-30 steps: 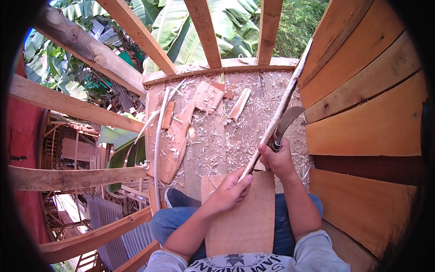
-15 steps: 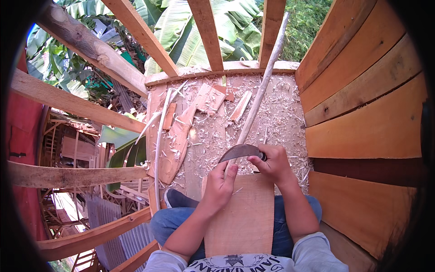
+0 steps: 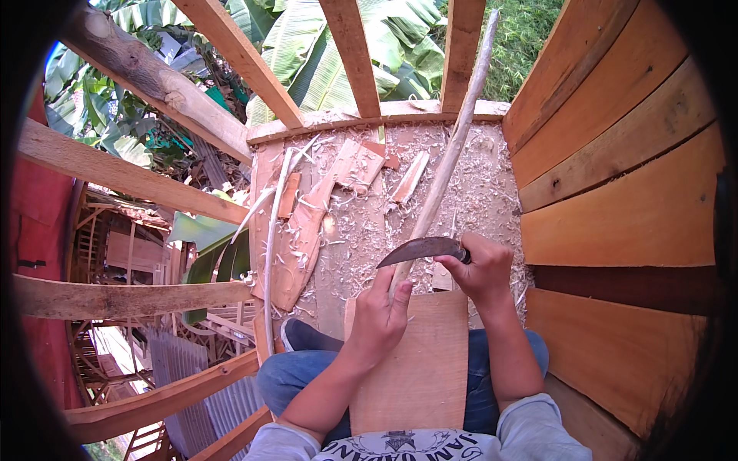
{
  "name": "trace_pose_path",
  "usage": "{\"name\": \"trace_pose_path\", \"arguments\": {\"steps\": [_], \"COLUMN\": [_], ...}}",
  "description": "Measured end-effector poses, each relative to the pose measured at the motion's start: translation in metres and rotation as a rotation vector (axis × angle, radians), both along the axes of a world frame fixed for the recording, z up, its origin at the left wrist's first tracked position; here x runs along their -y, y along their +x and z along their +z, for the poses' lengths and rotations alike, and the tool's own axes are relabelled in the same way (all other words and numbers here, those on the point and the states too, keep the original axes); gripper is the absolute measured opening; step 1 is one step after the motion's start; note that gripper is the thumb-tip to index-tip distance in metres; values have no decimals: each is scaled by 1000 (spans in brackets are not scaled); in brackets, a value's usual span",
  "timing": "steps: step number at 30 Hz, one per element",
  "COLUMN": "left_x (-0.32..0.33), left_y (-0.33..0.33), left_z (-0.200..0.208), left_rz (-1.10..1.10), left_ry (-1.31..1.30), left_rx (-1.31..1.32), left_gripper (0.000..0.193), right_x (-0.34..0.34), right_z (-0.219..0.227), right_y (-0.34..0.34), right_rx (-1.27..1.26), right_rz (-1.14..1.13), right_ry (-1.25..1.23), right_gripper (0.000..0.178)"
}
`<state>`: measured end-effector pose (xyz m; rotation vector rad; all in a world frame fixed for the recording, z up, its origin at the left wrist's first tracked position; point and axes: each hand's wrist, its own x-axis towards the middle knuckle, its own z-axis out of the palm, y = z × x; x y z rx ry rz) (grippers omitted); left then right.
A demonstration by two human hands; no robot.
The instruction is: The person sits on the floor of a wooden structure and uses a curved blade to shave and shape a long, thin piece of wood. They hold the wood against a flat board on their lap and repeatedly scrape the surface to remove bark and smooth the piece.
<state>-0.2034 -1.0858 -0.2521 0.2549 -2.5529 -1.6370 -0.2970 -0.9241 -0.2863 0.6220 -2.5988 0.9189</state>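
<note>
My left hand (image 3: 382,319) is closed around the near end of a long, pale peeled stick (image 3: 448,165), which slants away up and to the right past the far railing. My right hand (image 3: 483,269) grips the dark handle of a curved knife (image 3: 423,250). Its blade lies across the stick just beyond my left fingers, with the tip pointing left. Beneath both hands a flat wooden board (image 3: 411,369) rests over my lap, between my jean-covered legs.
Curled shavings (image 3: 484,184) litter the plank floor. Several wood offcuts (image 3: 304,238) lie at the left, beside a thin bent strip (image 3: 270,253). Slatted rails (image 3: 131,296) border the left and far sides; a plank wall (image 3: 615,223) stands close on the right.
The stick has slid slightly away from me and to the right. Both my hands have shifted a little rightward, the right one most, and the knife has moved along with it.
</note>
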Motion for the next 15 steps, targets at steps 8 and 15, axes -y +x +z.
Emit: {"name": "trace_pose_path", "arguments": {"steps": [8,15], "left_x": [-1,-1], "left_y": [-3,-4], "left_z": [6,15], "left_rz": [-2,8], "left_ry": [25,27], "left_rx": [33,92], "left_gripper": [23,22], "right_x": [-4,-6], "right_z": [4,1], "right_y": [-3,-7], "right_rx": [-39,-59], "right_rz": [-53,-89], "right_ry": [11,-21], "right_gripper": [63,64]}}
